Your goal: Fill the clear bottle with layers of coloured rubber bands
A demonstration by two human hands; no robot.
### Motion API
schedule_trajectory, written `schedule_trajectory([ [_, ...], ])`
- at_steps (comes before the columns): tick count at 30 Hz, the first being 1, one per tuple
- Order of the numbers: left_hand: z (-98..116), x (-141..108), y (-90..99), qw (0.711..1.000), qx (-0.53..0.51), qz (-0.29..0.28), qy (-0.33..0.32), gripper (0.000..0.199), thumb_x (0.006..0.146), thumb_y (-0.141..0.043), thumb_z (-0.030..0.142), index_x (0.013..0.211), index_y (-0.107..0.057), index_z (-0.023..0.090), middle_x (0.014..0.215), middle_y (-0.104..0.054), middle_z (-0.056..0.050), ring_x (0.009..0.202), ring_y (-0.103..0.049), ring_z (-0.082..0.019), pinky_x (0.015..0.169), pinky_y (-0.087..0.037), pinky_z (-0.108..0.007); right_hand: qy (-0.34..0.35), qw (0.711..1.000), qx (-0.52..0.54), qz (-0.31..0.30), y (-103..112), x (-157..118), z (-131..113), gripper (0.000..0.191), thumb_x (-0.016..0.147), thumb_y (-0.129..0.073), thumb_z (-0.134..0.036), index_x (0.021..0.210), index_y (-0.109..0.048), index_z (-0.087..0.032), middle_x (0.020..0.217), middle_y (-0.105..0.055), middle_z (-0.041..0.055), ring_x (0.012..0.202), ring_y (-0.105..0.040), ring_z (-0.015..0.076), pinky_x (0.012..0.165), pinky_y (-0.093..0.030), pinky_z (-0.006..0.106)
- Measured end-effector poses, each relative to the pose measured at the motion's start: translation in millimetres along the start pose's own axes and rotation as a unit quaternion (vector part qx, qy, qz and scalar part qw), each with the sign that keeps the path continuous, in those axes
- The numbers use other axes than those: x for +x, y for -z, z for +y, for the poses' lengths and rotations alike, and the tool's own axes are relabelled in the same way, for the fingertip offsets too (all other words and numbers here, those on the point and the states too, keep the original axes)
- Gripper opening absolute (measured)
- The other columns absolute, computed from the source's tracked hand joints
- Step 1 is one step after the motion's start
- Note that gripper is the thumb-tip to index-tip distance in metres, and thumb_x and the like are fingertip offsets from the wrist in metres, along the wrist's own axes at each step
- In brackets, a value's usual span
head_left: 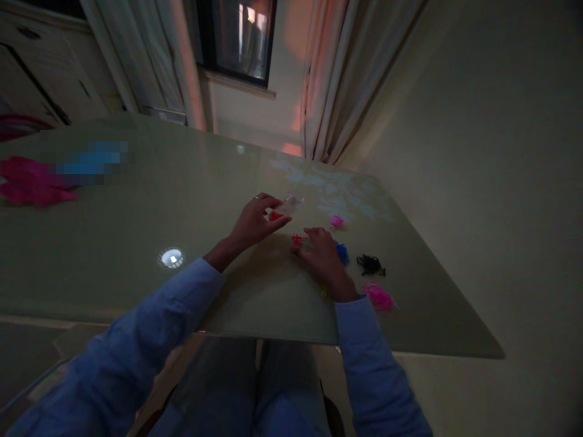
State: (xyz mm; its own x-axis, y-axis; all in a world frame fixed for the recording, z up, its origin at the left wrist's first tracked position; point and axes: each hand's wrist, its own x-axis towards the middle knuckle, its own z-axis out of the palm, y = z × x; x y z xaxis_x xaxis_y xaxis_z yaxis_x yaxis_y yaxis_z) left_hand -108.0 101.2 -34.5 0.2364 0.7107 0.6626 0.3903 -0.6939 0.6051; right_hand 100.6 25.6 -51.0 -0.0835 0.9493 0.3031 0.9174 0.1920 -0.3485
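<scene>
OK, black bundle (pixel 370 265) lies on the green surface (pixel 410 315), used as landmark. Left hand (pixel 255 223), well left of it and farther from the person, is half closed, clear bag (pixel 292 203) between thumb and fingers, red bits (pixel 276 216) showing there. Right hand (pixel 321 252), just left of the landmark, is partly curled, thumb and index finger slightly apart at a small red bundle (pixel 297 239); can't tell if it's gripped or only touched. Blue bundle (pixel 343 254) sits left of the black one, partly behind the right hand. Small pink piece (pixel 336 221) is left and farther out; bright pink bundle (pixel 379 297) is just nearer the person. Yellow bit (pixel 324 292), mostly hidden, is left and nearer. Pink sheet (pixel 34 181) lies far left, material unclear.
</scene>
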Motion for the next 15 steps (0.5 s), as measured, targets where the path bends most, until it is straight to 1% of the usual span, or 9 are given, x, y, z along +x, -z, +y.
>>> schedule_trajectory([
  [3,1.3,-1.0,-0.8,1.0,0.011,-0.008,-0.005,0.036,0.082,-0.076,0.049,0.096,-0.069,0.016,0.098,-0.069,-0.009,0.084,-0.066,-0.018,0.064,-0.057,-0.028,-0.017,0.999,-0.046,-0.017,0.5,2.8,-1.6,0.045,0.08,-0.078,-0.042,0.116,-0.074,-0.015,0.113,-0.068,0.017,0.107,-0.061,0.0319,0.093,-0.049,0.044],
  [6,2.9,-0.8,-0.6,1.0,0.013,-0.01,-0.006,0.034,0.082,-0.077,0.045,0.097,-0.07,0.015,0.098,-0.07,-0.009,0.084,-0.066,-0.018,0.064,-0.057,-0.027,-0.027,0.997,-0.062,-0.024,1.2,3.6,-1.2,0.038,0.081,-0.078,-0.045,0.107,-0.077,-0.018,0.109,-0.069,0.0162,0.104,-0.061,0.0313,0.092,-0.048,0.043],
  [9,3.9,-0.3,-0.2,1.0,0.014,-0.011,-0.006,0.034,0.081,-0.079,0.043,0.097,-0.07,0.014,0.098,-0.07,-0.009,0.083,-0.066,-0.018,0.063,-0.057,-0.027,-0.028,0.997,-0.062,-0.027,2.0,3.8,-1.1,0.032,0.084,-0.074,-0.044,0.104,-0.078,-0.019,0.108,-0.068,0.0159,0.103,-0.06,0.0309,0.091,-0.048,0.043],
  [12,4.0,-0.4,-0.3,1.0,0.014,-0.009,-0.009,0.033,0.081,-0.079,0.041,0.097,-0.071,0.014,0.098,-0.07,-0.009,0.083,-0.066,-0.018,0.063,-0.056,-0.026,-0.03,0.997,-0.056,-0.04,3.6,4.4,-2.3,0.029,0.086,-0.071,-0.04,0.103,-0.079,-0.017,0.107,-0.068,0.0174,0.103,-0.06,0.0317,0.09,-0.047,0.043],
  [15,3.6,-0.8,-0.8,1.0,0.014,-0.005,-0.011,0.033,0.08,-0.079,0.041,0.096,-0.071,0.014,0.097,-0.07,-0.009,0.084,-0.066,-0.018,0.062,-0.055,-0.026,-0.027,0.998,-0.046,-0.044,4.3,5.3,-2.6,0.024,0.088,-0.07,-0.035,0.102,-0.079,-0.018,0.105,-0.068,0.017,0.102,-0.061,0.0312,0.09,-0.047,0.042],
])
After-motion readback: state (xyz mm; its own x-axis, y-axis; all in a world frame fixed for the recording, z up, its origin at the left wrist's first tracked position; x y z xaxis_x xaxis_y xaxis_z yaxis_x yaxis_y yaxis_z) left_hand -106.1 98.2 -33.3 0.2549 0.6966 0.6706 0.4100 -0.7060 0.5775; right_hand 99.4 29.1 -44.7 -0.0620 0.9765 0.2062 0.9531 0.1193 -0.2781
